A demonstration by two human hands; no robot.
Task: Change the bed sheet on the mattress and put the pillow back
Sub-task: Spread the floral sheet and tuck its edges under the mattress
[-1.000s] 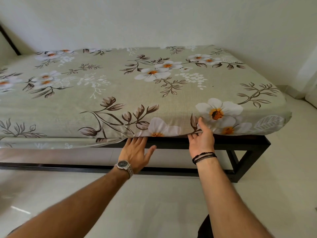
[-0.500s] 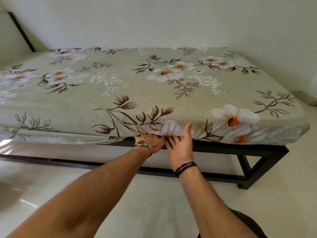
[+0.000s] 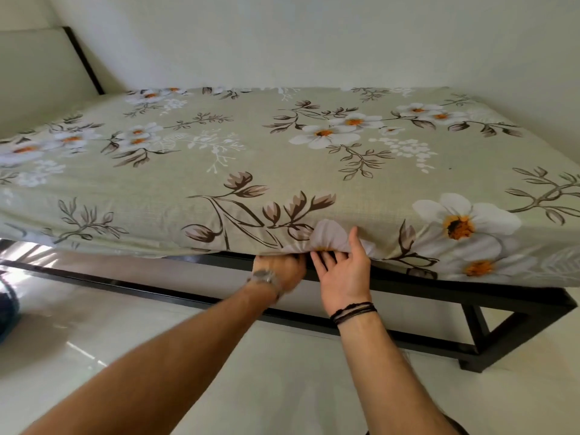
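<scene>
My left hand point(image 3: 280, 267) grips the sheet point(image 3: 201, 183) hem under the mattress; my right hand point(image 3: 343, 271) lies open against it.

home bedroom, floral-sheeted bed point(image 3: 251, 171), black metal frame point(image 3: 470, 301), tiled floor point(image 3: 282, 372)

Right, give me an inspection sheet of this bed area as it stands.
Surface: mattress lifted off the black bed frame at its near edge.
Job's things: floral bed sheet spread smooth on top; pillow not seen.
Clutter: dark object on the floor at left, cut off.
Grips: left hand tucks fingers under the sheet edge; right hand open, thumb against the side.
Cables: nothing seen.
Surroundings: pale wall, glossy floor.
</scene>
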